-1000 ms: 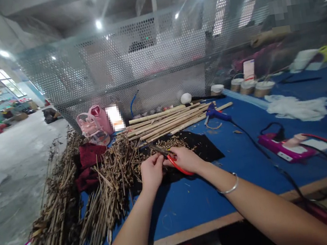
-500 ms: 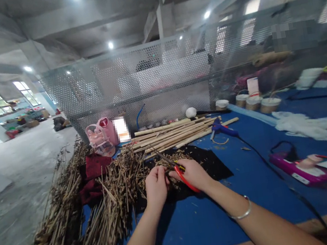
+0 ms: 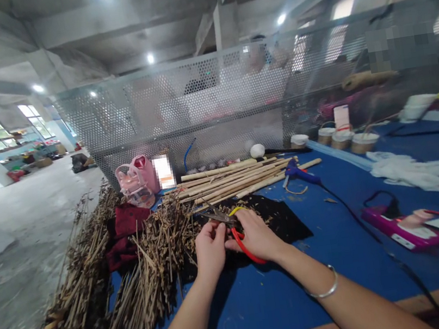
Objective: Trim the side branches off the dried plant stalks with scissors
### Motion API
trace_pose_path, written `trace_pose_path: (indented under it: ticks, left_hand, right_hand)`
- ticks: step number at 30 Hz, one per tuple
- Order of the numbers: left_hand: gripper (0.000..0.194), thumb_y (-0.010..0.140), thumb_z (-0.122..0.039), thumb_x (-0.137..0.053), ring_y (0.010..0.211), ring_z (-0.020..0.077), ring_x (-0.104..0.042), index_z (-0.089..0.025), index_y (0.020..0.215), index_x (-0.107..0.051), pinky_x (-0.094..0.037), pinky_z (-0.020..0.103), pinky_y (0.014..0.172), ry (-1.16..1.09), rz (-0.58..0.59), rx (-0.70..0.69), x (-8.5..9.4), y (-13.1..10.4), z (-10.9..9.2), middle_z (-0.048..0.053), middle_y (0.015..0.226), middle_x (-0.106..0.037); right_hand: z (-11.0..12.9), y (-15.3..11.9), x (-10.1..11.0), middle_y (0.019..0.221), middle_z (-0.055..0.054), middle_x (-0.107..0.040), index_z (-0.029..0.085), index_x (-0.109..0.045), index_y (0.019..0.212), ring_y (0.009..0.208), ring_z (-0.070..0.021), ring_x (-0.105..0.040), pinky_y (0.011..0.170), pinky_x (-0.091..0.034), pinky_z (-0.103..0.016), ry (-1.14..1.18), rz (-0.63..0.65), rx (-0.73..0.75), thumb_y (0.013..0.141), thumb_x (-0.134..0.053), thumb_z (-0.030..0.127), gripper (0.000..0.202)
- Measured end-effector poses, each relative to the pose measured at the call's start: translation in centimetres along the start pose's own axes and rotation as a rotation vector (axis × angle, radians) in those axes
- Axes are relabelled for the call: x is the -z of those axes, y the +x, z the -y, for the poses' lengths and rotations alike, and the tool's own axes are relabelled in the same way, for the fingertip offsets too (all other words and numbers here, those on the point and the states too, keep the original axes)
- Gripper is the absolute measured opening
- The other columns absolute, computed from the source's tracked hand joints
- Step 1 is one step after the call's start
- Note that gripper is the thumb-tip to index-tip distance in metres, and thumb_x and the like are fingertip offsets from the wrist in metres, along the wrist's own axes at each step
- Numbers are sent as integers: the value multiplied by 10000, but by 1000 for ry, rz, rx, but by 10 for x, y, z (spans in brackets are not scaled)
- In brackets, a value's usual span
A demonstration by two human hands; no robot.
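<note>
My right hand is closed around scissors with a red handle loop and a yellow one. Their blades are parted and point up and left, over the fingertips of my left hand. The left thumb and forefinger are pinched together; whatever lies between them is too small or hidden to name. Both hands are close together above a black cloth strewn with dry plant bits. Just left of my left hand lies a heap of dried plant stalks.
Pale sticks lie behind the cloth. A blue glue gun with a cord rests to their right. Farther right are a purple power strip and white plastic bag. A pink bag stands at the back left, before a perforated metal screen.
The scissors' blades have swung lower and leftward and the handle loops are spread wider. My left hand stays nearly in place. A person's head now shows above the screen.
</note>
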State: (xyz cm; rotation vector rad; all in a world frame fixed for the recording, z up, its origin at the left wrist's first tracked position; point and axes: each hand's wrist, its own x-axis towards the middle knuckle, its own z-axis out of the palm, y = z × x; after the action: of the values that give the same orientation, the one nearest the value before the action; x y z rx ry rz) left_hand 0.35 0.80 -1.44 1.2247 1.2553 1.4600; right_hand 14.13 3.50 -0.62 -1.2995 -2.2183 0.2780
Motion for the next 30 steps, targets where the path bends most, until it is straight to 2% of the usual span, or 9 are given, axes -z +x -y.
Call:
trace_pose_path:
  ticks: [7,12,16,22,30]
  left_hand:
    - [209,742,-339,-550,608,126,-574,-140,780,-604,-437,211,564,6,-2,5,-1,-2,-5,24,679,-637]
    - [238,749,-367,-530,494,102,-512,-140,765,-597,-387,197,461,27,28,51,-2,-3,-7,8,622,-614]
    - [242,762,-356,-515,576,114,-539,-138,730,-616,-412,201,545,112,33,-8,0,-4,-4,20,649,-625]
    - [274,787,-369,-479,592,128,-546,-148,798,-639,-406,203,528,190,51,-43,4,-3,-2,29,668,-635]
    - [267,778,-351,-500,650,157,-598,-156,853,-667,-450,234,600,174,11,-49,4,-3,-7,44,724,-664]
  right_hand:
    - [2,0,0,959,-93,-506,182,-458,900,900,-252,-452,734,-388,-364,-10,0,-25,644,-623,485,431]
    - [0,0,0,966,-91,-503,181,-457,926,911,-246,-454,734,-377,-352,-10,-1,-15,636,-635,473,449]
    - [-3,1,2,940,-83,-518,179,-471,908,878,-231,-473,727,-364,-336,-23,-14,6,613,-664,466,455]
    - [-5,1,0,768,-10,-556,189,-482,823,653,-138,-510,574,-326,-241,103,111,-92,640,-667,433,357]
    - [-8,2,-6,689,5,-576,204,-481,761,560,-119,-497,498,-283,-215,93,77,-113,621,-654,498,369]
